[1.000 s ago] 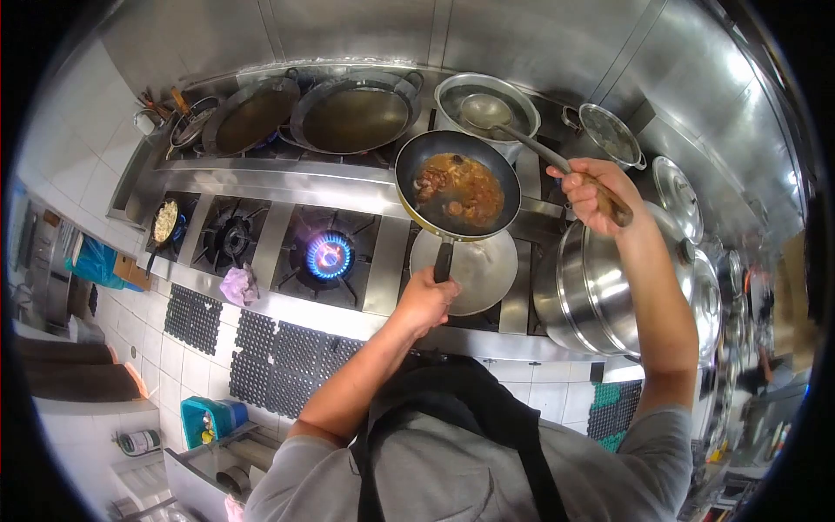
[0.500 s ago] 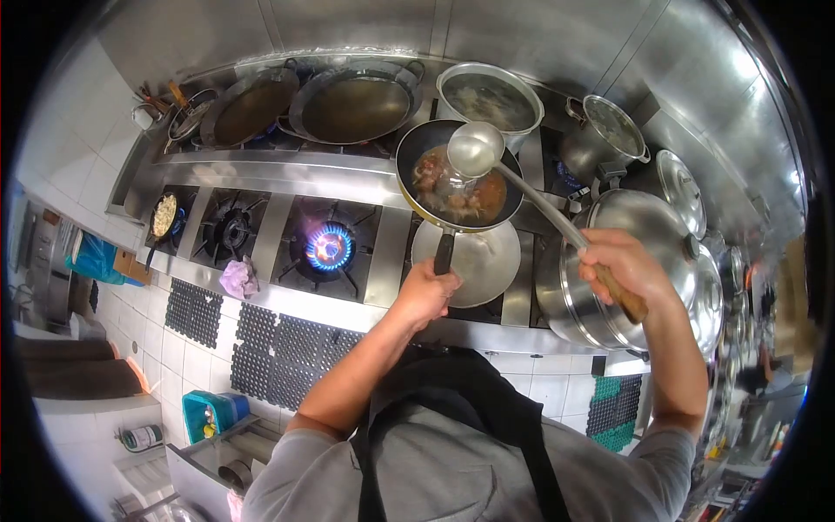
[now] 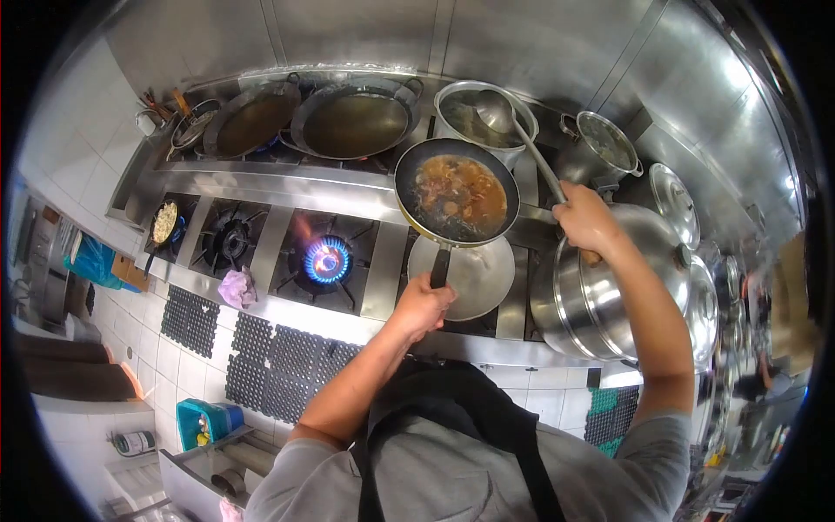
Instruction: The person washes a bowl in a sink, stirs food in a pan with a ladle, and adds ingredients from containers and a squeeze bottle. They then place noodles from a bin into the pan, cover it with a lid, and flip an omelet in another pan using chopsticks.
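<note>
Frying pan is near mid-view, its mouth facing up; long axis runs roughly 12 to 6 o'clock, round body at 12, dark handle pointing to 6. Reddish-brown liquid with chunks lies inside it, with dark pan bottom bare around the edges. Left hand comes up from 7 o'clock, fingers curled closed around that handle. Ladle lies on a slant, bowl toward 11 o'clock, wooden butt toward 5. Right hand, reaching in from 5 o'clock, is closed on the grip, with the butt poking out below the fist. The ladle's bowl is over the mouth of a pot of cloudy liquid, just beyond the pan at about 12:30 (contact with the liquid cannot be told from this angle). The pan's near edge overlaps a shallow metal pan in view, at 5 to 6 o'clock; whether the two touch is unclear. A lit burner, blue flame in a ring, sits at 8 o'clock from the frying pan; a large steel pot stands at 4.
</note>
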